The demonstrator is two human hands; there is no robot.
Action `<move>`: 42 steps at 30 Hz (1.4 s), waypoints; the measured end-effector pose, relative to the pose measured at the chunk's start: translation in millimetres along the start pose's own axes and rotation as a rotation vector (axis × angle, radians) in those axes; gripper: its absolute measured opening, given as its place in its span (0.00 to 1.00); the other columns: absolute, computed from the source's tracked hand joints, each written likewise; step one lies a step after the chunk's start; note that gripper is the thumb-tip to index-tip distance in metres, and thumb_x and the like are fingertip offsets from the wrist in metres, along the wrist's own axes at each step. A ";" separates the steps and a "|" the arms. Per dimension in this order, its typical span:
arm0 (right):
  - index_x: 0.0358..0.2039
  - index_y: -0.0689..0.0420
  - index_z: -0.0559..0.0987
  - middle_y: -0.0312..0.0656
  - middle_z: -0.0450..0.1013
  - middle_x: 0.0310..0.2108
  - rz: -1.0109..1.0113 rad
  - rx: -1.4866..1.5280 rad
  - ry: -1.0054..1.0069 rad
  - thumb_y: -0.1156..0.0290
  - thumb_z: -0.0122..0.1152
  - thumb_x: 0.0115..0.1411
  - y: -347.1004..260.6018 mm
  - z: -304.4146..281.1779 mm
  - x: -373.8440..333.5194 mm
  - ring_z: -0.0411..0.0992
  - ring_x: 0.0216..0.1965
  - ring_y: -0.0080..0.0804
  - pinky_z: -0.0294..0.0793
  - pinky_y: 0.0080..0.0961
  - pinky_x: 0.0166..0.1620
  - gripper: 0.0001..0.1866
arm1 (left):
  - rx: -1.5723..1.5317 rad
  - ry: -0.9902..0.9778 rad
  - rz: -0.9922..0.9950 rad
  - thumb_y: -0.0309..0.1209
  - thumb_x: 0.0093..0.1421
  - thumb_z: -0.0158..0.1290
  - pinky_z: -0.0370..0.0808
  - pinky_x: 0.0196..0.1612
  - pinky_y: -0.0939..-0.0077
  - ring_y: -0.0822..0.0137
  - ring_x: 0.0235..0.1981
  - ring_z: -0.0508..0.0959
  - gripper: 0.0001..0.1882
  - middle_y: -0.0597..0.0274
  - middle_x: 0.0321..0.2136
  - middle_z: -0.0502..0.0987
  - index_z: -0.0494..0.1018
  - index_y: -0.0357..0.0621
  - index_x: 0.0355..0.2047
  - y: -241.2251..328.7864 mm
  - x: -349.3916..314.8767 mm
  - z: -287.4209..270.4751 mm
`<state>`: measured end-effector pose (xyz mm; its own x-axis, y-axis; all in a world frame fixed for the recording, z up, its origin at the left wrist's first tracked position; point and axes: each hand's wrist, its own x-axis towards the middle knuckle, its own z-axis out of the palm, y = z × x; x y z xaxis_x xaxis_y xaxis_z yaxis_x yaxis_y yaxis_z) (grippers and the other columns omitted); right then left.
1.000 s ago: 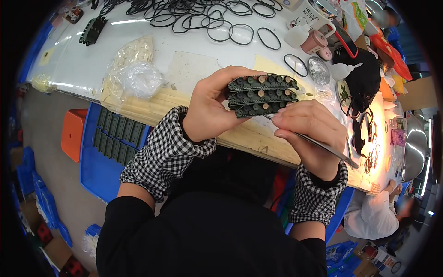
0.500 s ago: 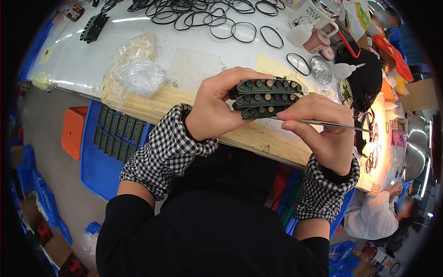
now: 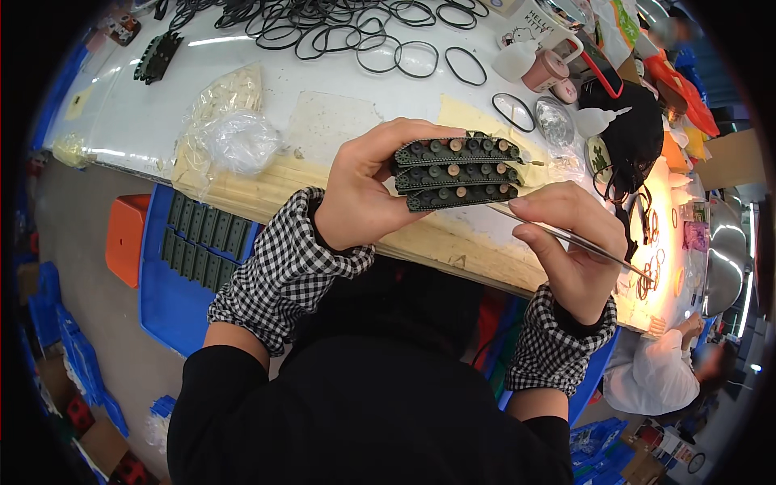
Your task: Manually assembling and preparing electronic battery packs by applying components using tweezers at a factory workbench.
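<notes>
My left hand [image 3: 356,190] is closed around the left end of a stack of dark green toy tank track units [image 3: 457,171]. The stack is held up over the table's front edge, with rows of small round wheels, a few of them tan, facing me. To its right, my right hand [image 3: 582,242] pinches metal tweezers [image 3: 630,268] between thumb and fingers. Their slim shaft slants down to the right past the hand. The other end lies close to the lower right corner of the stack; I cannot tell if it touches.
Black rubber rings [image 3: 271,24] heap at the table's far side. A clear plastic bag [image 3: 246,145] lies left of my hands, and another dark green track piece [image 3: 158,58] farther left. Below stand a blue tray [image 3: 158,311] of green parts and an orange stool [image 3: 125,242]. A person [image 3: 655,376] sits at right.
The tweezers and my right hand have drawn down and away from the stack, and the tweezers slant more steeply. The stack sits slightly further left in view, still in my left hand.
</notes>
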<state>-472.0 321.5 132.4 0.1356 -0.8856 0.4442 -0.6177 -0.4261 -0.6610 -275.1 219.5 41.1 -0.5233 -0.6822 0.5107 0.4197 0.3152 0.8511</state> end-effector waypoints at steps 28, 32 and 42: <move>0.31 0.61 0.84 0.42 0.80 0.29 -0.068 0.069 -0.124 0.77 0.73 0.45 -0.6 23.0 7.2 0.77 0.30 0.34 0.74 0.25 0.35 0.10 | 0.125 0.012 0.062 0.20 0.50 0.64 0.75 0.48 0.76 0.67 0.45 0.79 0.25 0.55 0.43 0.78 0.74 0.38 0.50 -4.0 -2.6 -0.4; 0.31 0.61 0.84 0.43 0.80 0.28 0.043 0.129 -0.099 0.77 0.72 0.47 -2.8 24.3 6.0 0.78 0.29 0.34 0.75 0.25 0.35 0.09 | 0.177 0.001 0.084 0.20 0.50 0.65 0.76 0.48 0.76 0.66 0.44 0.79 0.25 0.54 0.43 0.78 0.74 0.37 0.50 -4.5 -1.8 0.2; 0.35 0.60 0.83 0.42 0.79 0.28 0.074 0.211 0.140 0.72 0.68 0.54 -11.8 8.7 -6.7 0.77 0.28 0.35 0.75 0.24 0.36 0.08 | 0.022 -0.003 0.004 0.17 0.49 0.64 0.75 0.52 0.74 0.67 0.48 0.78 0.28 0.54 0.47 0.76 0.71 0.35 0.52 -0.2 -1.1 0.1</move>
<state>-458.8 330.9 132.0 -0.0213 -0.8877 0.4600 -0.4447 -0.4036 -0.7996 -274.7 220.3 40.4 -0.5239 -0.6788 0.5146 0.4054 0.3326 0.8515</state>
